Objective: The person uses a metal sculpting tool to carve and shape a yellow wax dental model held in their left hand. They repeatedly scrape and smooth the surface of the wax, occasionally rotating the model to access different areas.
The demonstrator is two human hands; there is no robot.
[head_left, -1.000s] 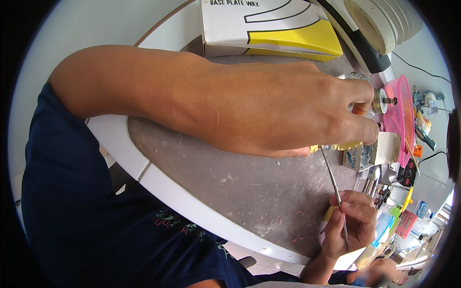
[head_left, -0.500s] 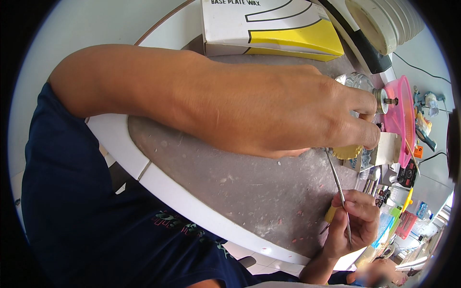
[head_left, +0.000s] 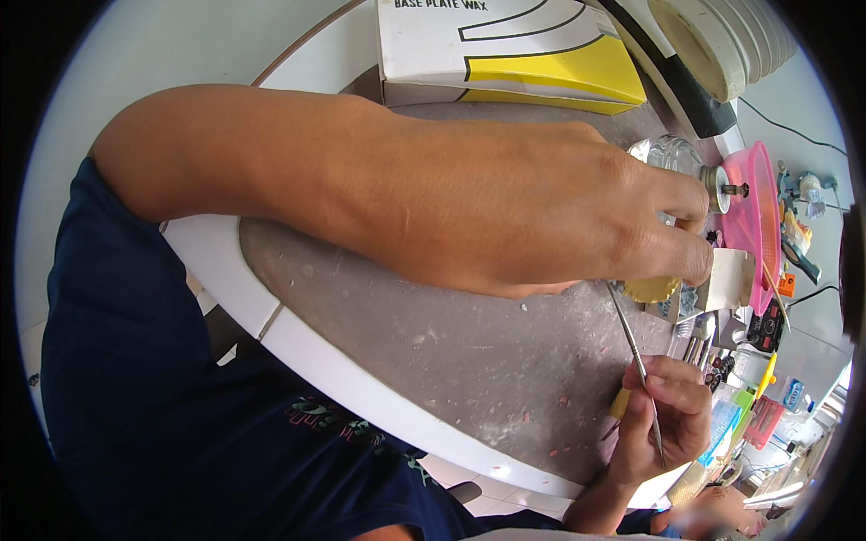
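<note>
My left hand (head_left: 613,216) reaches across from the left, back upward, with curled fingers gripping a pale yellow scalloped piece (head_left: 651,288), probably a cast; most of it is hidden beneath the hand. A slim metal instrument (head_left: 628,325) is pinched in my right hand (head_left: 669,413) at the lower right, its upper end at the yellow piece. Just beyond my left fingers lie a glass jar with a metal cap (head_left: 719,189) and an opened small carton (head_left: 726,275).
A white and yellow box (head_left: 555,77) lies on the grey worktop (head_left: 424,343) at the back, beside a ribbed white container (head_left: 731,50). A pink basket (head_left: 758,194), metal tools (head_left: 699,338) and clutter line the right side. A blurred person (head_left: 713,514) appears at the lower right.
My left hand has shifted slightly right, exposing more of the jar. My right hand and instrument have also edged right, while the arms keep much the same position.
</note>
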